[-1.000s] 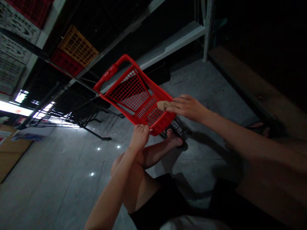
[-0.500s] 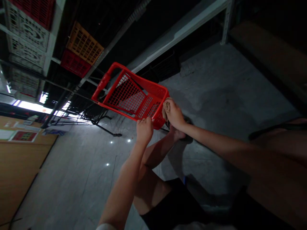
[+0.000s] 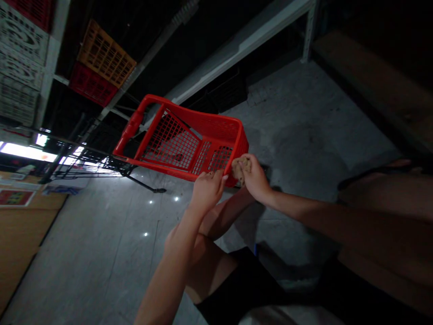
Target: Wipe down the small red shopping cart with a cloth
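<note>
A red plastic shopping basket [image 3: 216, 119] with a grid bottom and a long handle at its far left end is tilted in front of me. My left hand [image 3: 207, 188] is closed over the near rim, close to the corner. In my right hand [image 3: 256, 180] is a crumpled brown cloth [image 3: 241, 169], bunched in the fingers against the basket's near end wall. Part of the cloth is hidden by the hand.
An orange crate [image 3: 106, 53] and a red crate [image 3: 92, 85] sit on a metal rack at the upper left, with white crates [image 3: 20, 67] beside them. A shelf beam [image 3: 243, 52] runs behind the basket. My bent leg [image 3: 216, 257] is below it on the grey tiled floor [image 3: 98, 253].
The near end of the basket and my right hand with the cloth now appear lower and further right. My left hand keeps its grip on the rim. The whole view has shifted slightly.
</note>
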Demonstrator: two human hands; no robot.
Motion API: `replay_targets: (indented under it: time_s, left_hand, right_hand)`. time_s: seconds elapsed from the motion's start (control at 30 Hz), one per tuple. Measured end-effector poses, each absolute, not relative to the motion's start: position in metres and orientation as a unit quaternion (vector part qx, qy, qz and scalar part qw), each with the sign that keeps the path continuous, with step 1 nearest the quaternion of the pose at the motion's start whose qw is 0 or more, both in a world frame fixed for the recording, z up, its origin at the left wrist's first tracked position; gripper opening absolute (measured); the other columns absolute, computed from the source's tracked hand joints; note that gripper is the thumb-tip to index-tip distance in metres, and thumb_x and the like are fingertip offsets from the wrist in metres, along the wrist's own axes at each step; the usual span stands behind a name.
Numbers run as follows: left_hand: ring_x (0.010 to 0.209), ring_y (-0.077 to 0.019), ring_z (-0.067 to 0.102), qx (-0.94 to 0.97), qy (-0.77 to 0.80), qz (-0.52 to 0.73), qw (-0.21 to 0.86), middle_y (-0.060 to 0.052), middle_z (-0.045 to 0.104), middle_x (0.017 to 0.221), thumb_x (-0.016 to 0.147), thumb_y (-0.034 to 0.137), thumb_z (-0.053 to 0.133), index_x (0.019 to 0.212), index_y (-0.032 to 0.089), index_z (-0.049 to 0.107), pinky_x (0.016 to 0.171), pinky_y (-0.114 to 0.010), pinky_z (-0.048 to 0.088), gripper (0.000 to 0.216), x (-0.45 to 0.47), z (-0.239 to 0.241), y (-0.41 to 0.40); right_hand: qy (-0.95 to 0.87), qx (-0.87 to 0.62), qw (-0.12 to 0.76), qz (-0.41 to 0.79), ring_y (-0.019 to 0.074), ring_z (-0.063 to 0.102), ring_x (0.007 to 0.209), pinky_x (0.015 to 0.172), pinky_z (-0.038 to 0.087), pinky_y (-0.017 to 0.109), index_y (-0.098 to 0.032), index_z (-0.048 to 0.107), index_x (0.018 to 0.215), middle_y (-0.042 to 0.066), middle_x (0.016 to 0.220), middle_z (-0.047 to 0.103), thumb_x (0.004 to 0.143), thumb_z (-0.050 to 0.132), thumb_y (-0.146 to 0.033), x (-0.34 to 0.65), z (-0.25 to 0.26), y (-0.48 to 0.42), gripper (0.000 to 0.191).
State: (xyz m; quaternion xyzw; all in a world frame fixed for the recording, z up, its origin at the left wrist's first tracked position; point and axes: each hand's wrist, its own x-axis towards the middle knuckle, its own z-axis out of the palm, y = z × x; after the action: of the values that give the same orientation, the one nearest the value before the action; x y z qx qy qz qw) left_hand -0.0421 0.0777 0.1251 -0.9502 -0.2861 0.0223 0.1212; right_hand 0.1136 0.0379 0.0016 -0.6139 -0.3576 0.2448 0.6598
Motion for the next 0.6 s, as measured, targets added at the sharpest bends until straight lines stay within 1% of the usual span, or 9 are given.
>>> replay_targets:
  time_s: [0.07,0.13,0.2,0.27,0.33,0.43,0.5,0.6]
  left_hand:
    - [0.084,-0.0223,0.071,-0.965,-0.237,0.051,0.098,-0.007,0.076,0.089,0.112,0.041,0.036,0.109,0.019,0.066,0.078,-0.034,0.046,0.036,-0.041,0.138,0.081]
    - [0.092,-0.0229,0.072,-0.974,-0.193,0.079,0.09,-0.007,0.077,0.094,0.111,0.047,0.039,0.106,0.021,0.067,0.083,-0.034,0.047,0.039,-0.042,0.151,0.091]
    - [0.096,-0.0245,0.072,-0.974,-0.176,0.106,0.099,-0.007,0.077,0.096,0.109,0.051,0.043,0.102,0.022,0.068,0.087,-0.036,0.048,0.039,-0.043,0.162,0.104]
    - [0.095,-0.0248,0.072,-0.966,-0.195,0.129,0.114,-0.007,0.077,0.097,0.108,0.047,0.047,0.106,0.022,0.067,0.085,-0.035,0.048,0.032,-0.042,0.168,0.117]
    - [0.092,-0.0239,0.072,-0.954,-0.236,0.136,0.127,-0.006,0.077,0.097,0.108,0.038,0.049,0.109,0.023,0.065,0.08,-0.033,0.047,0.022,-0.036,0.167,0.127]
    - [0.093,-0.023,0.073,-0.945,-0.273,0.118,0.133,-0.006,0.077,0.099,0.107,0.029,0.049,0.106,0.025,0.064,0.075,-0.03,0.045,0.015,-0.02,0.158,0.133]
    - [0.094,-0.0234,0.072,-0.944,-0.282,0.1,0.14,-0.006,0.076,0.099,0.107,0.03,0.048,0.105,0.025,0.063,0.074,-0.03,0.044,0.016,-0.007,0.152,0.136]
    - [0.094,-0.0239,0.072,-0.939,-0.298,0.083,0.152,-0.006,0.077,0.1,0.107,0.034,0.048,0.104,0.025,0.063,0.071,-0.03,0.042,0.018,0.008,0.145,0.141]
  right_hand:
    - [-0.297,-0.642,0.683,0.182,0.0213,0.071,0.095,0.08,0.059,0.035,-0.028,0.049,0.122,0.008,0.107,0.071,0.104,0.038,-0.04,0.154,-0.008,0.061,0.025]
    - [-0.298,-0.641,0.688,0.164,0.0218,0.07,0.104,0.089,0.058,0.038,-0.028,0.05,0.122,0.008,0.115,0.069,0.099,0.047,-0.04,0.197,-0.017,0.087,0.025]
    - [-0.323,-0.636,0.677,0.179,0.0225,0.068,0.109,0.091,0.058,0.04,-0.028,0.049,0.124,0.009,0.119,0.067,0.096,0.052,-0.041,0.227,-0.023,0.107,0.031]
    - [-0.335,-0.621,0.675,0.214,0.0218,0.067,0.109,0.088,0.059,0.038,-0.028,0.049,0.125,0.009,0.121,0.067,0.096,0.05,-0.041,0.24,-0.026,0.119,0.032]
    - [-0.32,-0.599,0.688,0.255,0.0202,0.068,0.104,0.082,0.059,0.035,-0.029,0.048,0.125,0.008,0.122,0.067,0.098,0.046,-0.041,0.237,-0.025,0.121,0.029]
    - [-0.284,-0.568,0.715,0.292,0.0186,0.069,0.096,0.077,0.058,0.032,-0.03,0.048,0.124,0.007,0.121,0.069,0.098,0.048,-0.039,0.225,-0.017,0.111,0.028]
    - [-0.28,-0.556,0.726,0.29,0.0188,0.069,0.098,0.081,0.059,0.033,-0.029,0.049,0.123,0.007,0.121,0.069,0.097,0.049,-0.038,0.219,-0.009,0.101,0.027]
    - [-0.283,-0.561,0.728,0.276,0.0202,0.069,0.108,0.093,0.059,0.038,-0.028,0.049,0.121,0.01,0.126,0.068,0.096,0.049,-0.036,0.209,-0.001,0.087,0.026]
